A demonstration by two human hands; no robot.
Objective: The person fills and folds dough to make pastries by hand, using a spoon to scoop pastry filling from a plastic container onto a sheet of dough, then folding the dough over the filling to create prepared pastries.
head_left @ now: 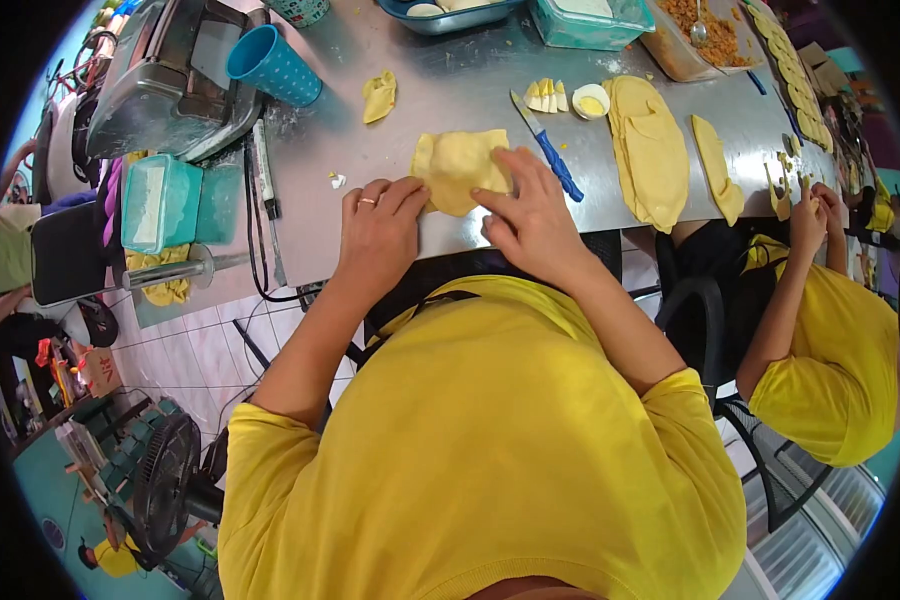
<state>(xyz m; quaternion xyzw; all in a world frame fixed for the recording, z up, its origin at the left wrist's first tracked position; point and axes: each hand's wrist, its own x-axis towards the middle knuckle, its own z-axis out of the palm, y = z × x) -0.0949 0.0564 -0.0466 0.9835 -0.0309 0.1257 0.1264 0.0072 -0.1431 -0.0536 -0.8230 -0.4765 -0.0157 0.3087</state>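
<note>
A piece of yellow dough lies on the metal table before me, with a rounded bulge at its middle; what makes the bulge is covered. My left hand has its fingers curled at the dough's left edge, with a ring on one finger. On the other side, my right hand rests its fingertips on the right edge, fingers spread and thumb apart. Just beyond that hand lies a knife with a blue handle. Cut egg wedges and a small white cup are near its blade.
Flat dough sheets and a dough strip lie rightward. A co-worker's hands handle dough beyond. At left stand a dough roller machine, a blue cup and a teal tub. A filling container stands at the back.
</note>
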